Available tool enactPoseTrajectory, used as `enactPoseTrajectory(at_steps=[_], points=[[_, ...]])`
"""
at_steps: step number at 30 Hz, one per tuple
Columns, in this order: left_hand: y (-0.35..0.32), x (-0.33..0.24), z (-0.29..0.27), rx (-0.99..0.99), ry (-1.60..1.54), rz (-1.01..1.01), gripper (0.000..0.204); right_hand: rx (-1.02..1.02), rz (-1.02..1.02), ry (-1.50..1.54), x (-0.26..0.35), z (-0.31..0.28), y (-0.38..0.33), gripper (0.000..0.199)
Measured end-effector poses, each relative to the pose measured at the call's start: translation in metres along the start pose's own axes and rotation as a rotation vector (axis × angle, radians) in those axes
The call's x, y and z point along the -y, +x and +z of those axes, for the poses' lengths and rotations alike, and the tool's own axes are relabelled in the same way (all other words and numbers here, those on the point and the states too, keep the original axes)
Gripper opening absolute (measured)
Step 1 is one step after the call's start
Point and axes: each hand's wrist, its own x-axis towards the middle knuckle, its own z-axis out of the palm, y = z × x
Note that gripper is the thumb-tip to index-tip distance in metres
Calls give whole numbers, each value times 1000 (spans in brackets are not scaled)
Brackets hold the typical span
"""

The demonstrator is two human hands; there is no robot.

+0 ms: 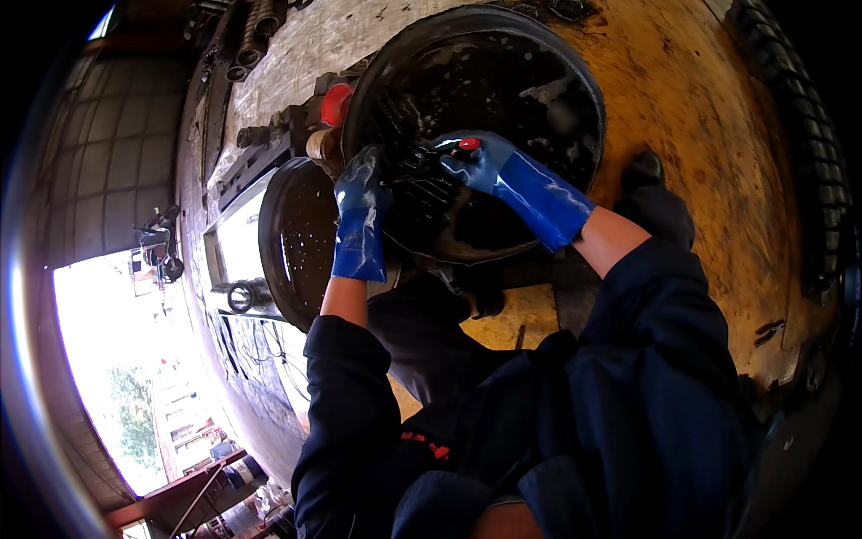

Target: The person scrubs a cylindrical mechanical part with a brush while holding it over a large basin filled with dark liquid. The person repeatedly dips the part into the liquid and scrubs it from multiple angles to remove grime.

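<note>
A large round black basin (593,117) with dark, wet contents lies in front of me. Both my hands wear long blue rubber gloves, smeared and shiny. Over the basin's near left part, my left hand (361,171) has its fingers curled at a dark, wet object (409,163), whose kind I cannot make out against the black. My right hand (478,160) is closed around a slim thing with a red end (469,144), pointing left toward that dark object. Most of this slim thing is hidden by the glove and the dark background.
A second, smaller round basin (310,242) of dark liquid stands at the left. Between the basins and the wall side are a red round part (336,105) and a brownish cylinder (321,144). A big tyre (799,135) stands far right. My shoe (643,169) rests beside the basin.
</note>
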Motion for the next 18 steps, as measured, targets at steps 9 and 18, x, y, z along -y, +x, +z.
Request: enactPoseTrajectory(at_steps=[9,18], points=[[-82,-80,-76,268,-136,-539,47,-68,-54,-66,-7,5,-4,32],[-81,-86,-37,324,-79,-29,39,52,479,-463,11,-54,-13,35]])
